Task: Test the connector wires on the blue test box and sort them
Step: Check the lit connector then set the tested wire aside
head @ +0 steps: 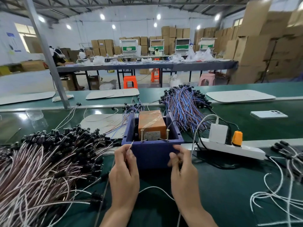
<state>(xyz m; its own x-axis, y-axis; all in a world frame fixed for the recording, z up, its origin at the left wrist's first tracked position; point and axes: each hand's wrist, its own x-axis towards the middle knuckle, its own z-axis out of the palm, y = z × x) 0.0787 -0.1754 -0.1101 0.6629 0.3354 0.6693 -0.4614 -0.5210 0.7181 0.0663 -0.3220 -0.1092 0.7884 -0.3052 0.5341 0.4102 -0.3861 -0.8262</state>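
From the head camera, the blue box (152, 151) sits on the green belt (229, 185) straight ahead of you, open at the top. Inside it are an orange block (151, 123) and two upright brass posts (141, 135) near the front wall.

Your left hand (124, 171) is at the box's front left corner. Its thumb and forefinger pinch a thin wire (130, 145) whose bare tip points up toward the left post and stops just short of it.

Your right hand (183, 171) is at the front right corner with its fingers curled. It is blurred, so you cannot tell whether it grips anything.

A big heap of pinkish wires (41, 169) with black connectors lies to your left. A blue-and-red bundle (185, 107) lies behind the box. Loose white wires (278, 195) lie to your right.

A power strip (246, 150) lies just right of the box, carrying a white charger (218, 132) and an orange plug (237, 138). A phone (268, 114) lies farther back.
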